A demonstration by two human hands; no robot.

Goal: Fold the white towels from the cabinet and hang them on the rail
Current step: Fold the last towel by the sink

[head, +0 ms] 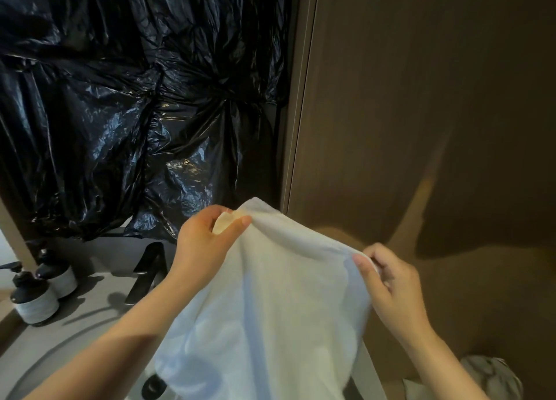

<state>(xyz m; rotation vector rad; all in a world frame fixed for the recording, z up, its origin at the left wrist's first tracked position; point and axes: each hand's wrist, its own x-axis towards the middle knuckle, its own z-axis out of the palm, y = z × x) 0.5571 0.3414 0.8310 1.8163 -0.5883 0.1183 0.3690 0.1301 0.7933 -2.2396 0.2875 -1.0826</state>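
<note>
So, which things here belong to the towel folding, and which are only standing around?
For the job:
white towel
left hand, pinching one upper corner
right hand, pinching the other upper corner

Only standing around:
pump bottles
black tap
black plastic sheet
grey cloth

Wooden panel (421, 99) close behind towel (270, 309)

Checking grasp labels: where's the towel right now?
Head view, lower centre: the towel hangs from its top edge, pinched by left hand and right hand, just right of the black faucet.
</note>
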